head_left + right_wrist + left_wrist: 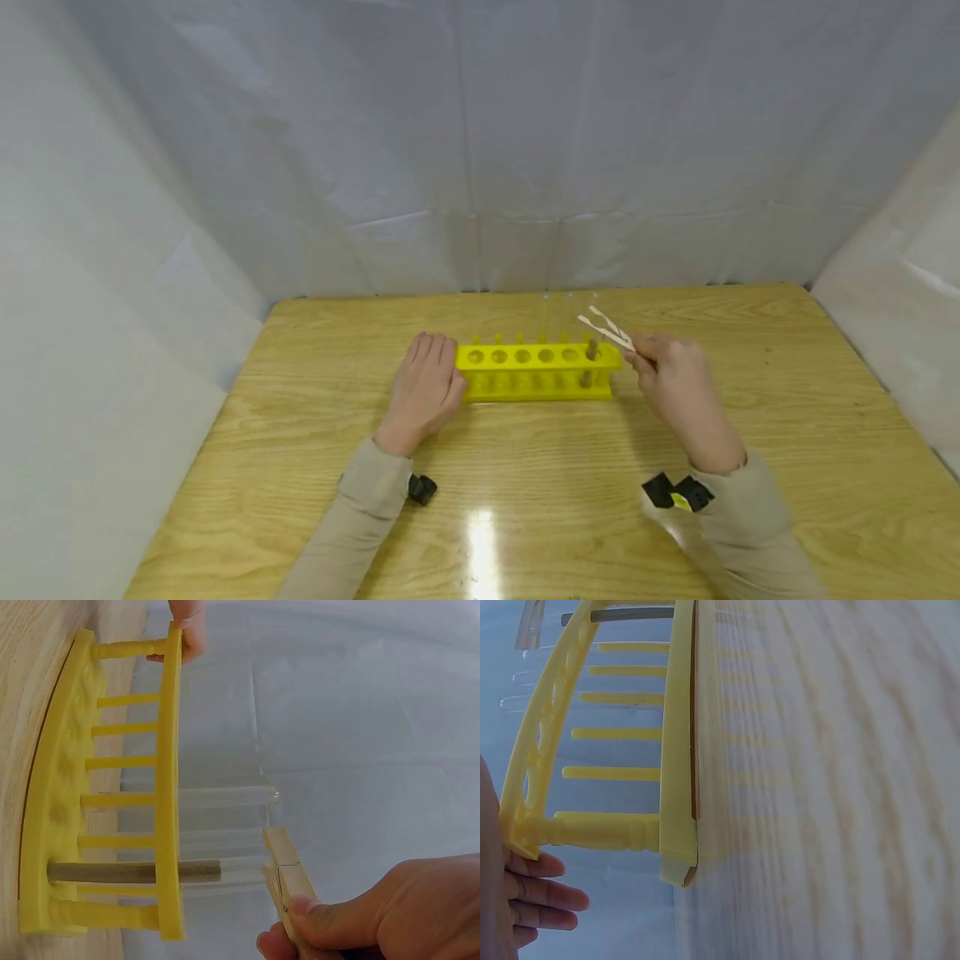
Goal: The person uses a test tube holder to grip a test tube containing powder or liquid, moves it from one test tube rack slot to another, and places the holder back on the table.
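Note:
A yellow test tube rack [540, 395] stands on the table. At its left end, my left hand [425, 387] grips the top plate, thumb on the near side; several of its fingers [547, 892] show beyond the end post. My right hand [678, 392] holds a wooden test tube clamp [291, 874] by its handles, thumb and fingers pinching it. The clamp's jaws are spread, beside the rack's right end. In the rightmost hole stands a brown, rod-like column [135, 872]; whether a clear tube surrounds it I cannot tell. Clear test tubes [225, 796] sit upside down on the rear pegs.
The wooden table [555, 475] reaches to a grey-white sheet [510, 167] hung behind it. White sheets [112, 292] also flank both sides. Black wrist cameras [422, 489] are strapped to the sleeves.

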`<state>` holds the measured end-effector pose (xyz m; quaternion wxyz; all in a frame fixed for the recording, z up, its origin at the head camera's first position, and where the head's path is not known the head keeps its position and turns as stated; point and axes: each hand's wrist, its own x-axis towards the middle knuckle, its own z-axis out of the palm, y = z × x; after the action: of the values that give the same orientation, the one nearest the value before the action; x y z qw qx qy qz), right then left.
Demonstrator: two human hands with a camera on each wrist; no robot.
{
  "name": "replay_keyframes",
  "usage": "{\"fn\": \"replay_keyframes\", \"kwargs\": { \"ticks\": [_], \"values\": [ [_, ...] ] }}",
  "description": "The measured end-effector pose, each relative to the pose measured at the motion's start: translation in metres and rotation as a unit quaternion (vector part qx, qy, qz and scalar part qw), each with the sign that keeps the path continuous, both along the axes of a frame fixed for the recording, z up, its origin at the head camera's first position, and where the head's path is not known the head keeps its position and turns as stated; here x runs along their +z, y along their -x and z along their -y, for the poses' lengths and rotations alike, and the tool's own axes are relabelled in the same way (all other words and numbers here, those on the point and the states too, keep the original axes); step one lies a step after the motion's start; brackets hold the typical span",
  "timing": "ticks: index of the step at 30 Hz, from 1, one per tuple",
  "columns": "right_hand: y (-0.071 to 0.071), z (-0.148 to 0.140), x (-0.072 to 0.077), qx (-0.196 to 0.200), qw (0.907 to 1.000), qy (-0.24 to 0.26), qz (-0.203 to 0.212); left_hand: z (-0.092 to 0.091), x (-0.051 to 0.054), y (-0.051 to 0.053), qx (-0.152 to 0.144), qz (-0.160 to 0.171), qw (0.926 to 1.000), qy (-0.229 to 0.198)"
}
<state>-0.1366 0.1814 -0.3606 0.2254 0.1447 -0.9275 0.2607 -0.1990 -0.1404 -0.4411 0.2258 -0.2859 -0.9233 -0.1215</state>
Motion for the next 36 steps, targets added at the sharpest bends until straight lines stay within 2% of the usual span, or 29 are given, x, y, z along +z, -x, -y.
{"fn": "replay_keyframes", "kwargs": {
  "ticks": [7,12,25,36],
  "values": [
    [-0.001,0.001,-0.004,0.000,0.9998,0.010,0.019,0.000,0.001,-0.001,0.002,-0.002,1.0000,0.005],
    [-0.002,0.001,-0.007,-0.003,0.9992,0.017,0.037,0.000,0.003,-0.002,0.003,0.012,0.9999,0.008],
    [0.000,0.002,-0.015,-0.002,0.9990,0.021,0.039,0.000,0.001,-0.001,0.003,-0.003,1.0000,-0.002],
    [-0.002,0.001,-0.018,-0.001,0.9992,0.006,0.040,0.000,0.001,-0.001,0.003,0.008,1.0000,0.000]
  ]
}}
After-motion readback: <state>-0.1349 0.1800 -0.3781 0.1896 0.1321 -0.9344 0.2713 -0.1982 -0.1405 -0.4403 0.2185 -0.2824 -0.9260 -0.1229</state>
